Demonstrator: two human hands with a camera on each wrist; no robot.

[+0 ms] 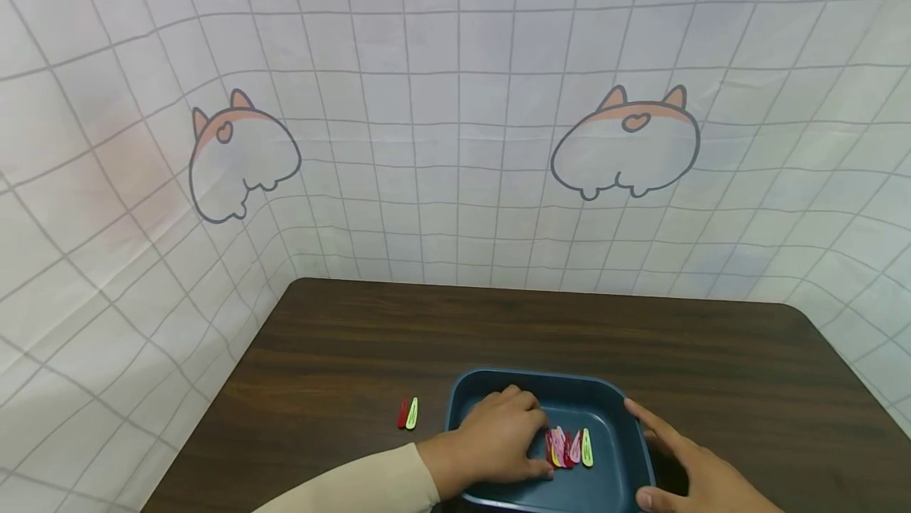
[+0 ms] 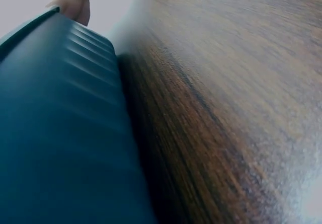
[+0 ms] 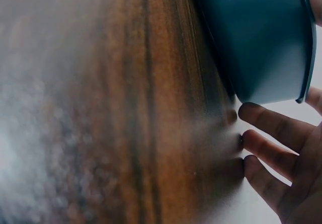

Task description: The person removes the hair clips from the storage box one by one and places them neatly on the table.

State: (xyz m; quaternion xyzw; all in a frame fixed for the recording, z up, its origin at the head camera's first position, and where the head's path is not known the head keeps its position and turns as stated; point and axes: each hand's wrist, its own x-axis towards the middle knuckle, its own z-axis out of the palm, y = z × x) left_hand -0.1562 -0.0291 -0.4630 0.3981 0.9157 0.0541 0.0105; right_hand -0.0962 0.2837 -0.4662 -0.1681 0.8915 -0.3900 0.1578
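A dark blue rectangular tray (image 1: 536, 375) lies on the table, with a row of snap hair clips (image 1: 564, 448) in red, pink, yellow and light green on its floor. My left hand (image 1: 501, 434) reaches into the tray from the left, its thumb close beside the row. Its fingers bend downward and their tips are hidden, so whether they pinch a clip does not show. At the tray's right side is my right hand (image 1: 693, 465), index finger and thumb touching the rim. In the right wrist view, the other fingers (image 3: 269, 121) stretch out and spread near the tabletop.
A red clip (image 1: 402, 413) and a light green clip (image 1: 412, 413) lie side by side on the dark wooden table (image 1: 342, 355), left of the tray. Behind the table hangs a white grid-patterned cloth (image 1: 455, 141) with cartoon animal prints.
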